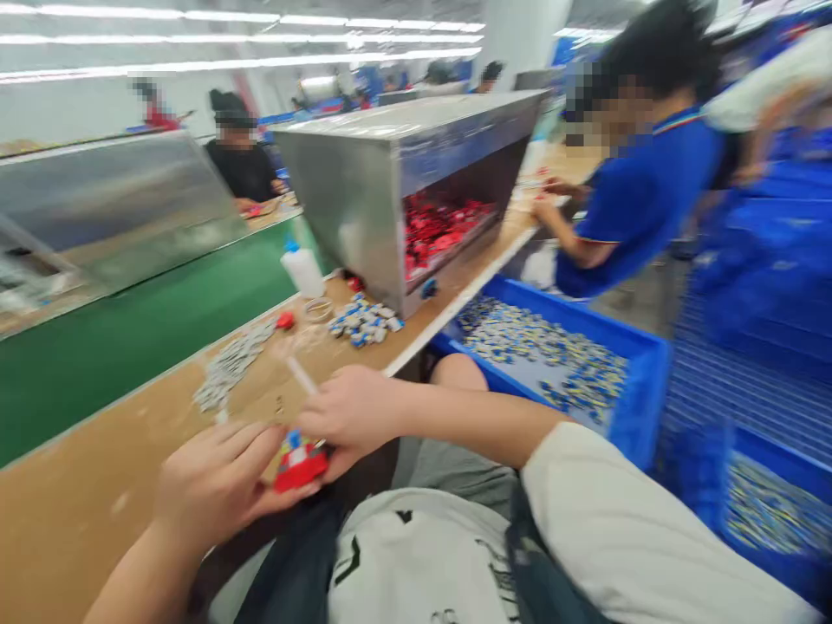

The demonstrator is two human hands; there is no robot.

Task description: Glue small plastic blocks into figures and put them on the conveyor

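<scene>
Counter (143, 459) carries a steel hood (344, 182); placing everything off that hood.

Red piece (301, 471) is up between both hands, on the hood's near side, well apart from it, roughly over the counter's front edge. Left hand (214, 472): grip pinching the red piece, thumb underneath. Right hand (357, 412): grip wrapped round a white stick (301, 375), fingertips at the piece's other side. Blur hides exact contact.

Status, my read: piece part-done. Blue bit (295, 438) sits at its top; can't tell if fixed. Plenty of stock left: red parts (442, 234) inside the hood, blue-grey parts (365, 322) heaped just beside its near corner, grey parts (234, 364) farther left of it. Crate (652, 381) right of the hood, below counter level, holds many blue-yellow parts; finished or feed, can't tell.

Edges/room: most room looks to be along the counter, away from the hood, past the left hand. Tightest spot is the hood's near corner: heap, bottle (303, 270) and front edge crowd together. Green belt (195, 308) bounds the far side, left of the hood. Right forearm runs near the crate rim; elbow could clip it.
</scene>
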